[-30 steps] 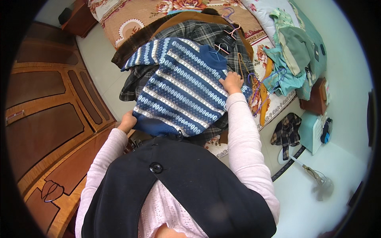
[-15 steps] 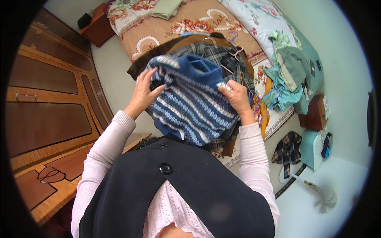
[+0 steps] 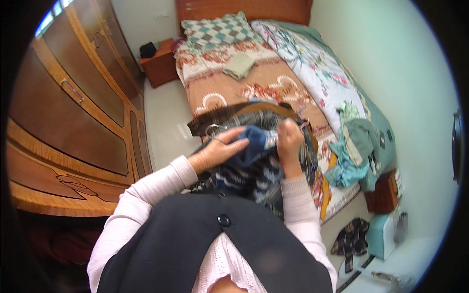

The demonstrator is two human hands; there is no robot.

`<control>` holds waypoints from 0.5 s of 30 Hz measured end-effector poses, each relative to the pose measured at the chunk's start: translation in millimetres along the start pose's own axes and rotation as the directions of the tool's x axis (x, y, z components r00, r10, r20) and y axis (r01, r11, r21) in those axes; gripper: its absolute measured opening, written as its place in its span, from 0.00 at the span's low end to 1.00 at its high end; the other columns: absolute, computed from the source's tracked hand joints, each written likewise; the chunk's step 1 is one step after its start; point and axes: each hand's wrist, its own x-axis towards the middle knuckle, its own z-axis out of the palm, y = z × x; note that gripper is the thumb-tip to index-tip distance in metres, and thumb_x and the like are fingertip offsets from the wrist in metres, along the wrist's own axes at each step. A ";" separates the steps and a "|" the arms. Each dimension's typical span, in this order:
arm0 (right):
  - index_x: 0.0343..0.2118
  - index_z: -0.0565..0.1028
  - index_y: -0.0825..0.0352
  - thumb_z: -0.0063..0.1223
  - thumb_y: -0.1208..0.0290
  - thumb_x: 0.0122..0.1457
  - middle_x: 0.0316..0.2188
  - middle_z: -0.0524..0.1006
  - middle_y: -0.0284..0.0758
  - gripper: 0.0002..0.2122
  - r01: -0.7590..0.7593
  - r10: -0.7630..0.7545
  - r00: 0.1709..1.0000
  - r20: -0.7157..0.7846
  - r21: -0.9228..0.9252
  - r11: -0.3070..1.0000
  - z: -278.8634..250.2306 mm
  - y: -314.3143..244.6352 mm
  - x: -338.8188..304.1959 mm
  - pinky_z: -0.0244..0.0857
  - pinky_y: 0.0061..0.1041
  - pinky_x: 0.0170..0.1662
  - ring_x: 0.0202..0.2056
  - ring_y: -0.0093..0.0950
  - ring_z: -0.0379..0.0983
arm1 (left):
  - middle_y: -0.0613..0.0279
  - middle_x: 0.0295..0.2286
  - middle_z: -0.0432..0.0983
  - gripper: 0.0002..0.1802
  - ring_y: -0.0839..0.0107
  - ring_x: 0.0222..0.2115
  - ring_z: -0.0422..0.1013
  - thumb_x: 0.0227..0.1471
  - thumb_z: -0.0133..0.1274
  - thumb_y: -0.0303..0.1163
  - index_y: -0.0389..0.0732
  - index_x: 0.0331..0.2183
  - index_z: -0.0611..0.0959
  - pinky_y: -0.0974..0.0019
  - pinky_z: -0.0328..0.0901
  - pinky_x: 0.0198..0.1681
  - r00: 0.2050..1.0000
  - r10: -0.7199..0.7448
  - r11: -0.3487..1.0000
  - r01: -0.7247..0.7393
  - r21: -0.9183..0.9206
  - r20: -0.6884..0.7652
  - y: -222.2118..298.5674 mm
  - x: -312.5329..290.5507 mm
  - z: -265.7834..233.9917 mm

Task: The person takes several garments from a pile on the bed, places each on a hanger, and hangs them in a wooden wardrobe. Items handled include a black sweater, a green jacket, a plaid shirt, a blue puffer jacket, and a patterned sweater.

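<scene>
A blue, white and navy patterned knit sweater [image 3: 251,146] is bunched up between my two hands, with its lower part hanging blurred and dark in front of my black vest. My left hand [image 3: 222,150] grips it near the blue collar, thumb and fingers nearly straight. On the other side, my right hand [image 3: 290,139] is closed in a fist around the white-and-blue shoulder part. A pale hanger hook [image 3: 214,129] shows beside my left fingers; which garment it belongs to I cannot tell. Beneath and beyond lies a pile of dark plaid and brown clothes [image 3: 229,116] on the bed.
The bed [image 3: 215,88] carries a folded pale green cloth [image 3: 238,66], a checkered pillow [image 3: 215,31], a floral quilt [image 3: 312,58] and teal-green clothes [image 3: 349,156]. A wooden wardrobe [image 3: 73,112] lines the left. At right are a nightstand [image 3: 383,192] and a dark plaid garment [image 3: 351,238].
The sweater, earlier spread out between my hands, is now bunched and lower. My hands have come closer together. My view has tilted up, showing the headboard and pillow.
</scene>
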 end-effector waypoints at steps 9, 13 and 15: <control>0.56 0.60 0.74 0.56 0.52 0.52 0.56 0.60 0.55 0.35 0.104 -0.091 0.994 0.068 -0.230 0.968 71.3 -34.4 -44.9 0.47 0.45 0.60 0.57 0.51 0.55 | 0.61 0.32 0.72 0.14 0.69 0.34 0.67 0.54 0.52 0.24 0.38 0.44 0.72 0.66 0.64 0.43 0.890 0.235 0.930 -0.089 0.358 -0.391 3.1 3.0 -6.7; 0.58 0.56 0.77 0.58 0.65 0.49 0.58 0.56 0.58 0.36 -0.088 0.102 0.994 0.038 -0.272 0.958 82.7 -15.9 -56.1 0.46 0.46 0.61 0.58 0.53 0.53 | 0.55 0.32 0.74 0.10 0.63 0.34 0.72 0.52 0.55 0.26 0.38 0.38 0.75 0.66 0.66 0.42 0.896 0.292 0.882 -0.118 0.455 -0.334 -0.7 3.1 -8.0; 0.58 0.56 0.79 0.57 0.66 0.49 0.57 0.58 0.58 0.35 -0.193 0.183 0.981 -0.066 -0.208 0.959 86.7 2.7 -48.9 0.48 0.44 0.61 0.57 0.54 0.55 | 0.52 0.31 0.76 0.09 0.59 0.34 0.74 0.50 0.57 0.26 0.38 0.35 0.77 0.65 0.67 0.40 0.902 0.317 0.854 -0.136 0.502 -0.294 4.7 2.4 -1.7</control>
